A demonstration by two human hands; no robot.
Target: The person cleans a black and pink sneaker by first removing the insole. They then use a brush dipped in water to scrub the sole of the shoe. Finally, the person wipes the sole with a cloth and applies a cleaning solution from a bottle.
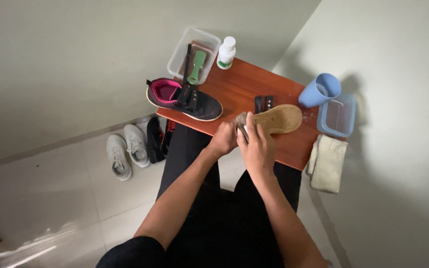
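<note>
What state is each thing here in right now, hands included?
Left hand: gripping the heel of the sole-up shoe.
Right hand: on the same shoe, fingers curled over it.
Sole-up shoe: on its side, sole showing.
Dark shoe: upright on the table, pink lining showing.
Bottle: upright, capped.
Blue cup: tipped on its side.
Clear box: open, brush inside.
Cloth: draped off the table edge.

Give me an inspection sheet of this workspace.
Surface: small reddish-brown wooden table.
Job's things: tan-soled shoe held sole up; a cloth or brush at its heel, unclear.
Clutter: dark shoe with pink lining, clear plastic box, white bottle, blue cup, blue tray, beige towel.
Grippers: left hand and right hand grip the shoe's heel end.
Cables: nothing seen.
Surroundings: grey sneakers on tiled floor.
</note>
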